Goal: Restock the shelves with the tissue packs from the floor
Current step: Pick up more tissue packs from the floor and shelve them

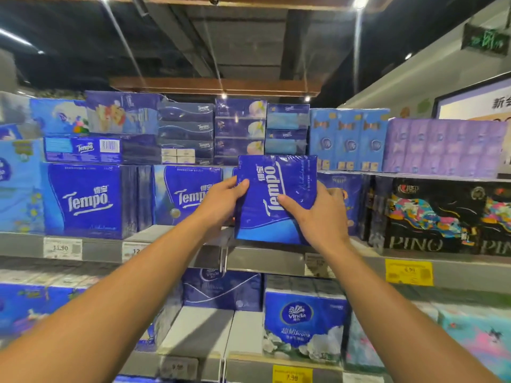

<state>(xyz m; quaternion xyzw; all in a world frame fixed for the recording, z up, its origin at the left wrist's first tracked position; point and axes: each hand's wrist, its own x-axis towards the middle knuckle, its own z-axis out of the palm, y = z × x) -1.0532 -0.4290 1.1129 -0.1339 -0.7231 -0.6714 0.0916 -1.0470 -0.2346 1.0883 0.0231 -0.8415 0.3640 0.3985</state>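
Gripping the Tempo pack (276, 200) by its side edges, left hand (221, 203) and right hand (318, 214) hold it at the shelf lip (262, 258).

deep blue tissue pack (276, 197), white lettering.

The blue pack (276, 199) held up at the shelf says "Tempo", logo turned sideways. Same "Tempo" on the big blue pack (87, 201) to the left and on the boxes stacked above (185, 132). Lower shelf has a "Vinda" pack (304, 317). The black packs (442, 217) on the right read "PINO". Price tags: white one (62, 247) looks like 11.90, yellow one (409, 272) 6.9-something, bottom yellow one (292, 375) 7.99.
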